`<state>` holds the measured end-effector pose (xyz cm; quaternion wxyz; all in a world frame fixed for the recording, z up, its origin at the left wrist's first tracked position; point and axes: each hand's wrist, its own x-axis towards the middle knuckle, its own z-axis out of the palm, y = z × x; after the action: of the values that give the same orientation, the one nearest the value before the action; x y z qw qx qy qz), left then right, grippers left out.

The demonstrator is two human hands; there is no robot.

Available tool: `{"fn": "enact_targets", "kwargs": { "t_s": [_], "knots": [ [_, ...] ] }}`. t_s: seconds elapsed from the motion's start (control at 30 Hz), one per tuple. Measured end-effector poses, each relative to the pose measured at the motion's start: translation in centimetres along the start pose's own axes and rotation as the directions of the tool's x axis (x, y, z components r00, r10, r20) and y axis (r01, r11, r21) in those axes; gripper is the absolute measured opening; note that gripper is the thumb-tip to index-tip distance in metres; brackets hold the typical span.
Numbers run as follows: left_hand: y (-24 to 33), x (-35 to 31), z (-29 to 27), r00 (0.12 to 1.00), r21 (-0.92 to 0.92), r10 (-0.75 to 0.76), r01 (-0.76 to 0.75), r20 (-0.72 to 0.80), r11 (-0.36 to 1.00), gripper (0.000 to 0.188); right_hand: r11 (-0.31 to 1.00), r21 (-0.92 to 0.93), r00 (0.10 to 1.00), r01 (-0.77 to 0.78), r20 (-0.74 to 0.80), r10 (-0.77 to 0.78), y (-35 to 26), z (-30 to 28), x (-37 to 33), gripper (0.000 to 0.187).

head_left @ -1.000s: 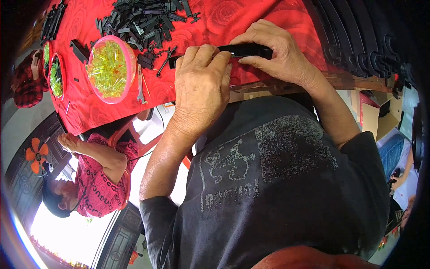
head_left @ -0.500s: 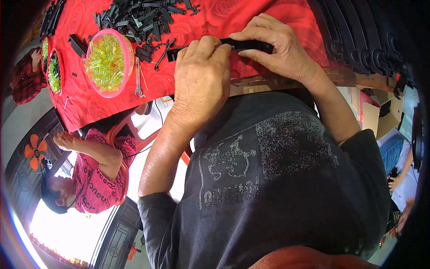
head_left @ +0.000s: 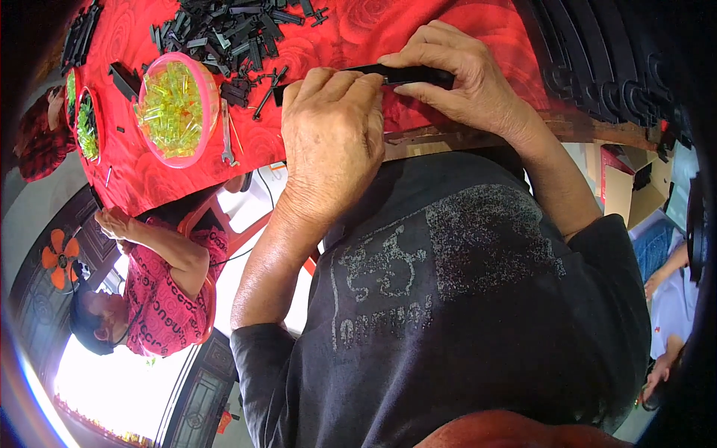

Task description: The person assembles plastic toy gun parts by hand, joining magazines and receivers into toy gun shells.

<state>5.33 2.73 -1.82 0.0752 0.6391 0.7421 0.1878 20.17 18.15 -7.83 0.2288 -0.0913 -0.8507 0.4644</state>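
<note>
Both my hands hold one long black plastic part [head_left: 418,75] level above the red cloth, close to the table's near edge. My left hand [head_left: 328,138] is closed over its left end, and the fingers cover most of that half. At the right end, my right hand [head_left: 463,78] pinches it between thumb and fingers. Whatever lies under the left fingers is hidden. Left of my left hand are a small black T-shaped piece [head_left: 270,91] and a pink-rimmed bowl [head_left: 211,101] full of clear yellow-green plastic pieces [head_left: 173,108].
A heap of small black parts [head_left: 231,33] lies beyond the bowl. An open-end wrench [head_left: 227,142] rests beside it. Long black curved parts [head_left: 597,67] are stacked at the right edge. A co-worker in a pink shirt [head_left: 168,299] sits at left; a cardboard box [head_left: 635,183] stands at right.
My left hand has shifted slightly left along the black part, its fingers now covering more of the left end. The right hand stays nearly still. The co-worker's hands at left have moved a little.
</note>
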Motion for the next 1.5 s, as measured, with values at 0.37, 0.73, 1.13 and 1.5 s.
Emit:
{"fn": "enact_targets", "kwargs": {
  "t_s": [0.37, 0.73, 1.13, 1.5],
  "knots": [
    [0.3, -0.2, 0.4, 1.0, 0.063, 0.004, -0.003, -0.011, 0.998, 0.02, 1.0, 0.003, 1.0, 0.002, -0.018, -0.002, -0.1, 0.1, 0.0, 0.036],
    [-3.2, 1.7, -1.6, 0.987, -0.025, 0.015, -0.019, -0.162, 1.0, 0.015, 0.999, -0.046, 1.0, 0.021, 0.011, -0.02, 0.7, 0.0, 0.0, 0.035],
    [-6.0, 5.0, -0.4, 0.914, -0.136, -0.081, 0.146, 0.398, 0.98, 0.024, 0.998, -0.067, 1.0, 0.021, 0.018, -0.02, 0.6, -0.1, 0.1, 0.034],
    [-5.3, 4.8, -0.1, 0.945, -0.05, 0.086, -0.074, 0.315, 0.996, 0.025, 0.999, -0.044, 1.0, 0.021, 0.015, -0.02, 0.4, -0.3, 0.0, 0.033]
  ]
}}
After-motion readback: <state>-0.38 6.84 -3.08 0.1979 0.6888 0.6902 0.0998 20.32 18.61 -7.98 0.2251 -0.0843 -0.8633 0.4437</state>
